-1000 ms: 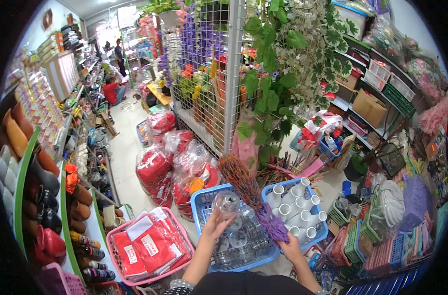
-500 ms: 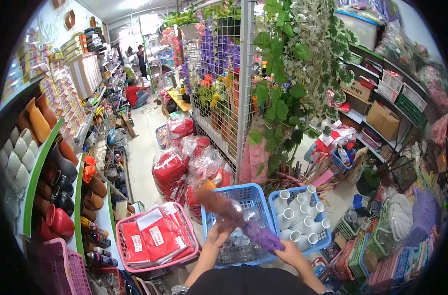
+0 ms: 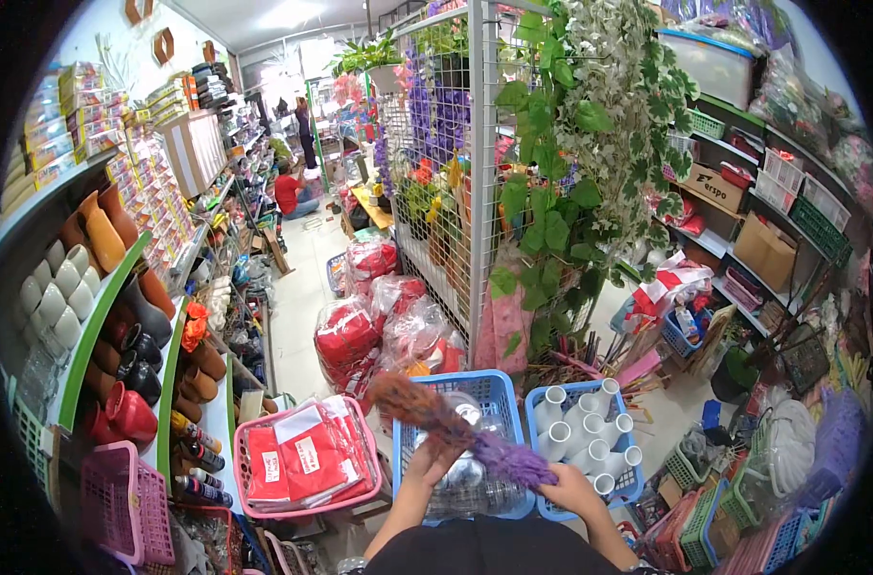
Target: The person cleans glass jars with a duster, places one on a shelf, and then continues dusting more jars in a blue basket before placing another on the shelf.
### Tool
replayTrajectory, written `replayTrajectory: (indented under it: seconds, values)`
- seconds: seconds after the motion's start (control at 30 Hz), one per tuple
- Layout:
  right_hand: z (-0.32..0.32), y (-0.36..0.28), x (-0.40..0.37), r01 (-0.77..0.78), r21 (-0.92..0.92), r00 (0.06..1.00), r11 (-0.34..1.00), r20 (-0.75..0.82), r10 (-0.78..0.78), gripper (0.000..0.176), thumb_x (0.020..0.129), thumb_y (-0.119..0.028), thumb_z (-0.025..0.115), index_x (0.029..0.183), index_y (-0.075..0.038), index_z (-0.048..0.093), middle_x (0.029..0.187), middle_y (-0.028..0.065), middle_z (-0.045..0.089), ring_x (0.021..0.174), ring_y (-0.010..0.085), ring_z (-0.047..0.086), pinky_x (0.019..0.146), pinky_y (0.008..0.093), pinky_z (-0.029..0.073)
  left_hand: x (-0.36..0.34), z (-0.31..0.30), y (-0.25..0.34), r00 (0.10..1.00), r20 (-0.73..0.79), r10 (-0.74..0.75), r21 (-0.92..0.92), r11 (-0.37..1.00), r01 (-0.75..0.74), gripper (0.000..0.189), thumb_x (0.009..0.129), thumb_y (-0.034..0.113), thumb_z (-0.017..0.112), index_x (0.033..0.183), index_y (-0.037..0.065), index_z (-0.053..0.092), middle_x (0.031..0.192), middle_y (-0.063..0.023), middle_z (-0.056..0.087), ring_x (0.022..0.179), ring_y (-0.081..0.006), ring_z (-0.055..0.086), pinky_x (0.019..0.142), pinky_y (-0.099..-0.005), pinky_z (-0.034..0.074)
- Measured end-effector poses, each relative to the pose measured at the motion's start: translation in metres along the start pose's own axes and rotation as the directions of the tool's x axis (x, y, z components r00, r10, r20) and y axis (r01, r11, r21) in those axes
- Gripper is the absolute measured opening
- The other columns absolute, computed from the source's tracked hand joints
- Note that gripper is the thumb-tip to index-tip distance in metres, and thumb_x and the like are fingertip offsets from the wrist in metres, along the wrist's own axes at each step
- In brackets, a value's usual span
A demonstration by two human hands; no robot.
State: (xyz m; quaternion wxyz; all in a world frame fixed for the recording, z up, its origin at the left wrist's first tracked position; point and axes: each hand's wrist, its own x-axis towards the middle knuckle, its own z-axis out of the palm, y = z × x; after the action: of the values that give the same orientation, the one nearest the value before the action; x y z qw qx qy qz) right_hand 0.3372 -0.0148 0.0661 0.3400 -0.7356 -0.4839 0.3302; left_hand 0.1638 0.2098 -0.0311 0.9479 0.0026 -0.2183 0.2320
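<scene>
A fluffy bundle [image 3: 455,428], brown at one end and purple at the other, slants across the bottom centre. My left hand [image 3: 434,462] has its fingers wrapped round the middle, below the brown part. At the purple end, my right hand [image 3: 569,489] is closed on the bundle. Beneath it is a blue basket [image 3: 501,381] with clear plastic items [image 3: 484,494] inside. Beside that, a second blue basket [image 3: 542,508] holds several white vases [image 3: 582,422]. A pink basket [image 3: 307,513] on the left contains red and white packets [image 3: 321,450].
Shelves with vases [image 3: 101,233] line the left. Red bundles in plastic [image 3: 345,335] lie on the floor ahead, near a white wire rack [image 3: 479,192] with hanging leaves [image 3: 542,220]. A person in red [image 3: 288,192] sits far down the aisle; another person [image 3: 305,134] stands beyond.
The view has shifted slightly, so the shelves and aisle appear further right. The bundle stays between both hands, its brown end a little further left in the view.
</scene>
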Motion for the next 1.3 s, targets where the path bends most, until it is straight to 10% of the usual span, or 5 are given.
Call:
replayTrajectory:
  seconds: [0.07, 0.23, 1.0, 1.23, 1.3]
  values:
    - [0.001, 0.002, 0.007, -0.087, -0.072, 0.969, 0.994, -0.237, 0.068, 0.034, 0.075, -0.026, 0.062, 0.1, -0.004, 0.062, 0.072, 0.0187, 0.063, 0.064, 0.0292, 0.062, 0.062, 0.0363, 0.047, -0.005, 0.009, -0.005, 0.886, -0.429, 0.175, 0.364, 0.931, -0.008, 0.049, 0.092, 0.025, 0.051, 0.134, 0.006, 0.036, 0.136, -0.015, 0.041, 0.128, -0.0338, 0.036, 0.108, -0.0515, 0.029]
    - [-0.017, 0.026, 0.004, 0.036, 0.075, 0.998, 0.997, 0.039, -0.039, 0.033, 0.076, -0.024, 0.063, 0.101, -0.002, 0.061, 0.068, 0.0136, 0.062, 0.06, 0.0193, 0.058, 0.061, 0.0336, 0.047, 0.0, -0.002, 0.001, 0.991, -0.083, 0.104, 0.501, 0.864, -0.049, 0.059, 0.091, 0.03, 0.05, 0.14, 0.007, 0.026, 0.142, -0.0153, 0.034, 0.132, -0.0345, 0.031, 0.108, -0.0566, 0.025]
    - [-0.004, 0.038, 0.017, -0.097, 0.132, 0.988, 0.987, 0.129, 0.08, 0.038, 0.077, -0.026, 0.064, 0.107, -0.003, 0.06, 0.074, 0.0143, 0.063, 0.063, 0.0195, 0.059, 0.063, 0.0342, 0.047, -0.003, 0.001, -0.018, 0.931, -0.319, 0.176, 0.52, 0.854, 0.016, 0.058, 0.088, 0.029, 0.057, 0.138, 0.011, 0.034, 0.14, -0.0104, 0.038, 0.127, -0.0296, 0.039, 0.108, -0.0481, 0.029]
    - [0.022, -0.004, 0.076, -0.088, -0.005, 0.943, 0.996, -0.323, 0.082, 0.032, 0.083, -0.02, 0.06, 0.107, 0.001, 0.06, 0.083, 0.0068, 0.066, 0.073, 0.0159, 0.059, 0.068, 0.0305, 0.046, -0.007, 0.021, -0.02, 0.924, -0.338, 0.179, 0.65, 0.754, 0.092, 0.083, 0.075, 0.03, 0.073, 0.14, 0.009, 0.026, 0.137, -0.0135, 0.039, 0.125, -0.0303, 0.042, 0.103, -0.0472, 0.036]
    - [0.039, -0.009, 0.092, 0.121, 0.717, 0.955, 0.686, -0.272, 0.115, 0.028, 0.085, -0.025, 0.063, 0.102, -0.004, 0.059, 0.078, 0.0058, 0.066, 0.056, 0.0137, 0.056, 0.052, 0.0269, 0.043, 0.002, 0.046, -0.026, 0.901, -0.358, 0.245, 0.865, 0.45, 0.222, 0.083, 0.074, 0.009, 0.074, 0.142, 0.01, 0.025, 0.131, -0.0089, 0.044, 0.121, -0.0242, 0.045, 0.1, -0.0386, 0.039]
